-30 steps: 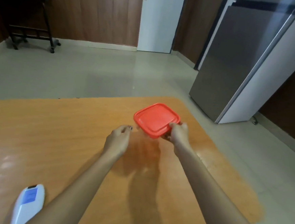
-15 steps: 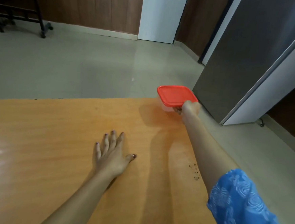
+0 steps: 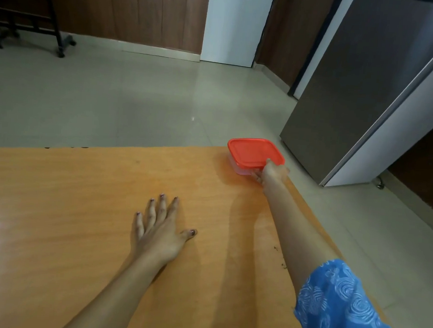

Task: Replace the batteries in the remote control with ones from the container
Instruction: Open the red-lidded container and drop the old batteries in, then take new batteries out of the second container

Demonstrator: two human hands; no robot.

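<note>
Box (image 3: 253, 152) sits in the right hand (image 3: 273, 173) grip — set it down slowly, away from the edge. Left hand (image 3: 159, 233) lies flat, empty.

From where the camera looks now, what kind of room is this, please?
Probably a home kitchen or dining area. A tall grey steel refrigerator stands on the pale tiled floor, beside dark wood-panelled walls, and a lidded red plastic food container sits at the orange wooden table's far corner.
</note>
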